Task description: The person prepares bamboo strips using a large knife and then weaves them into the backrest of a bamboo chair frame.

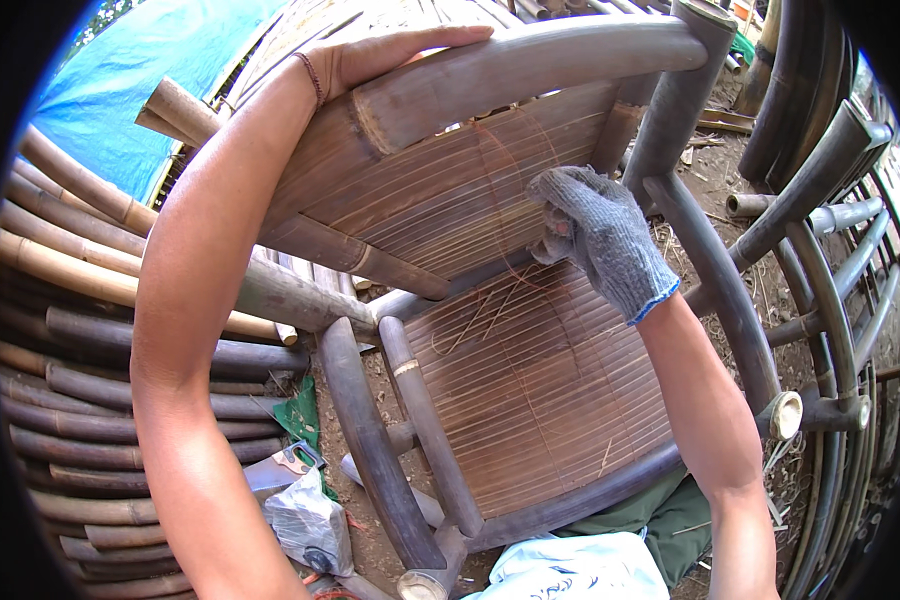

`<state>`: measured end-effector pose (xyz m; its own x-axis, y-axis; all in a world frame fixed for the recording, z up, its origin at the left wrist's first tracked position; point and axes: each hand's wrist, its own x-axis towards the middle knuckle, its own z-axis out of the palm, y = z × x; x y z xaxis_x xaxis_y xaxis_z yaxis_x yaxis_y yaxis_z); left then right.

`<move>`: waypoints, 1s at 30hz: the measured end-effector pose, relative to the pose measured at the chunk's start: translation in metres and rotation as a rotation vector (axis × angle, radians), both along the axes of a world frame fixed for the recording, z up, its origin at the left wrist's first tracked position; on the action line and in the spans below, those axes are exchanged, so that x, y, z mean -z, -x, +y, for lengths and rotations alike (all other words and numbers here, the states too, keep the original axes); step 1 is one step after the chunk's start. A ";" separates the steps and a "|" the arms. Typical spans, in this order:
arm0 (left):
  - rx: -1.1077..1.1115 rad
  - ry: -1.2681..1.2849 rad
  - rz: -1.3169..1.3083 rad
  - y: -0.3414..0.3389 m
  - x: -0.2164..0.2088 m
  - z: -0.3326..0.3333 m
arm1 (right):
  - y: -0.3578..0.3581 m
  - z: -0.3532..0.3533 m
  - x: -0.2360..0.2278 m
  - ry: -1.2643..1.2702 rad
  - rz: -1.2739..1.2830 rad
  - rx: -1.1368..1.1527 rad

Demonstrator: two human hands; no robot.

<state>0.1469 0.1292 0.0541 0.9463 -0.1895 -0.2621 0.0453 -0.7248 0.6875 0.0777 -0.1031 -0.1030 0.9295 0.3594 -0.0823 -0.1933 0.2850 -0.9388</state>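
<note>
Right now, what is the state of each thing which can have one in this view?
Left grip: bare, laid along the top rail
Right grip: gloved, curled; whether it holds anything is unclear
Bamboo chair: frame joined, slatted seat in place
Reddish cord: running down the backrest
Blue tarp: spread
Handsaw: set down beside the plastic bag
Plastic bag: crumpled
Dark bamboo poles: stacked
</note>
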 end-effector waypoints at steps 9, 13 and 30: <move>0.039 -0.037 -0.125 -0.009 0.005 0.008 | 0.030 0.036 -0.032 0.104 -0.292 0.144; 0.101 -0.049 -0.224 -0.004 0.001 0.006 | 0.019 0.065 -0.017 0.416 -0.821 0.475; 0.191 0.048 -0.165 0.000 -0.002 0.004 | 0.016 0.109 -0.021 0.527 -1.116 0.697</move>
<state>0.1467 0.1333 0.0561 0.9213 -0.3775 -0.0932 -0.2052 -0.6756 0.7081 0.0613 0.0055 -0.0818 0.5662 -0.0351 0.8235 0.7420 -0.4133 -0.5278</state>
